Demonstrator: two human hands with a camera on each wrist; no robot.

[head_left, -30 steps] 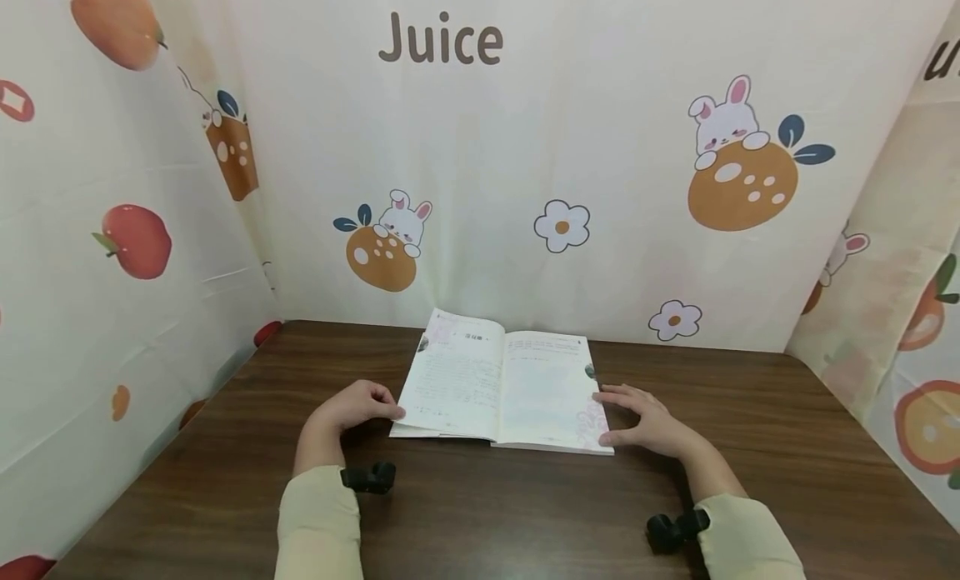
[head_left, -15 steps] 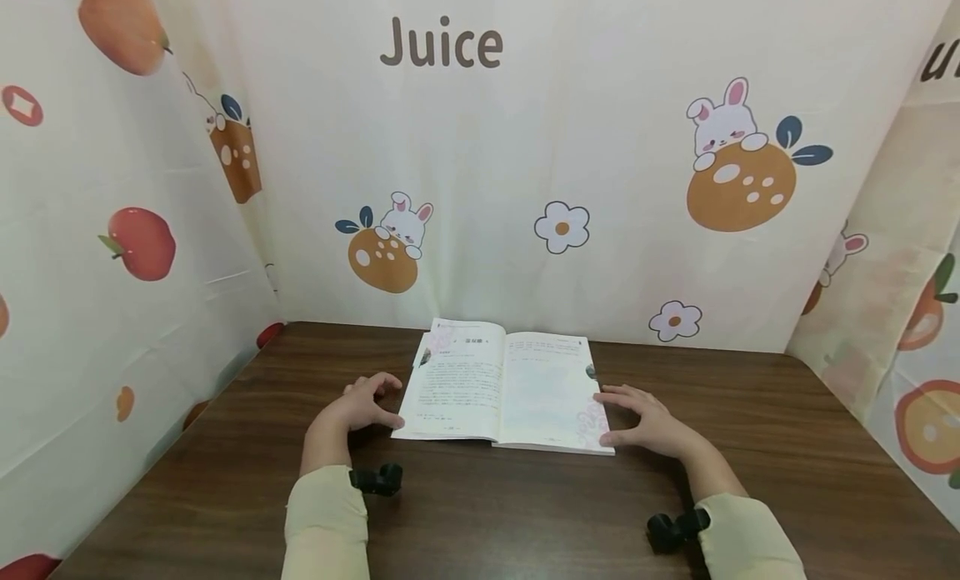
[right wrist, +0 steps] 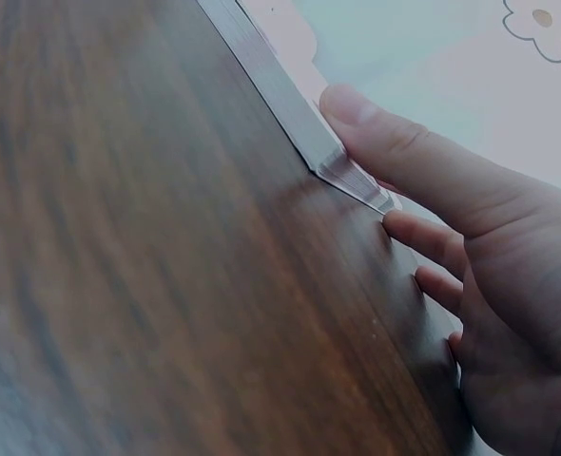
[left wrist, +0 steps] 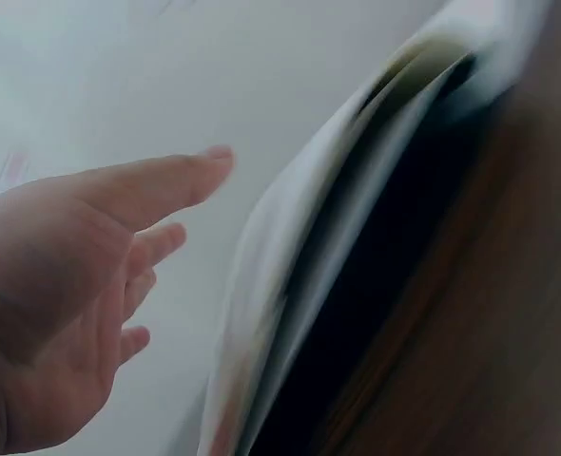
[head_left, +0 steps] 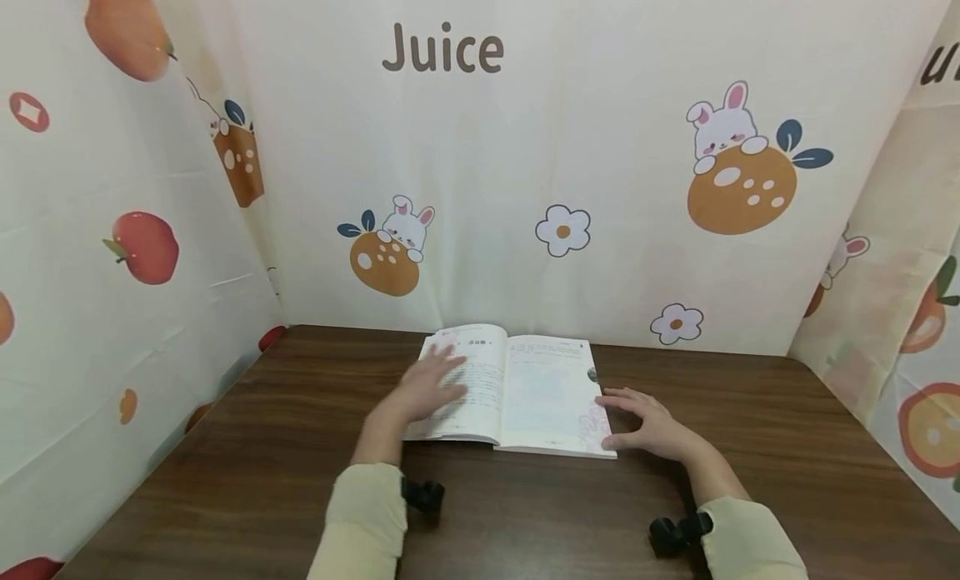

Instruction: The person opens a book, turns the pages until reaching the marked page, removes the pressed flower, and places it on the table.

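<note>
An open book (head_left: 540, 397) with printed text lies on the dark wooden table. My left hand (head_left: 423, 386) is over its left page with fingers spread and nothing gripped. In the left wrist view that hand (left wrist: 62, 294) appears beside the bowed, layered page edges (left wrist: 299, 218). My right hand (head_left: 648, 422) stays at the lower right edge of the book, fingers apart. In the right wrist view the right thumb (right wrist: 404, 138) rests on the page corner, while the other fingertips sit along the book's edge.
Bare wooden tabletop (head_left: 540, 513) extends in front of the book and to both sides. A pale printed curtain (head_left: 615, 272) stands close behind the book's far edge, and more curtain closes off the left and right.
My left hand has let go of the left page's lower outer corner and moved right and farther in over that page. The page lies flatter against the book. The right hand has stayed put.
</note>
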